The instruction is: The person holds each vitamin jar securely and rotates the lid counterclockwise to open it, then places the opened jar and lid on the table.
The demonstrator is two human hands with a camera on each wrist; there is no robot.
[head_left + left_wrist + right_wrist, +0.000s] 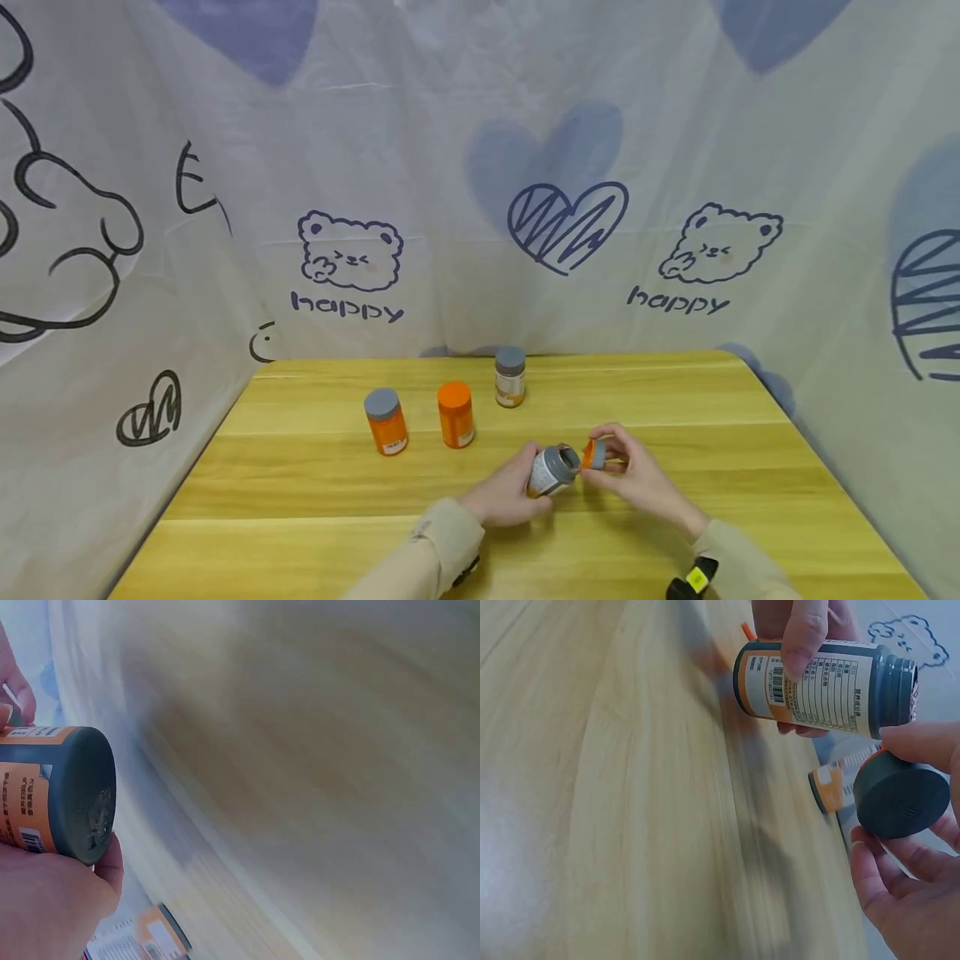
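Note:
My left hand (pixel 504 493) grips a dark grey bottle (pixel 549 473) with a white and orange label, tilted with its uncovered mouth toward the right. In my right hand (pixel 641 482), fingers and thumb pinch a grey cap (pixel 901 796) with an orange inner side, close beside the bottle's mouth. The right wrist view shows the bottle lying nearly level above the table and something light inside its neck, too small to make out. From the left wrist, the bottle's dark base (pixel 86 795) faces the camera.
Behind the hands stand an orange jar with a grey lid (pixel 386 423), an all-orange jar (pixel 455 417) and a grey-lidded bottle with a white label (pixel 510 379). They are upright on the wood-grain table (pixel 300 483). A printed cloth (pixel 450 167) hangs around the table's back and sides.

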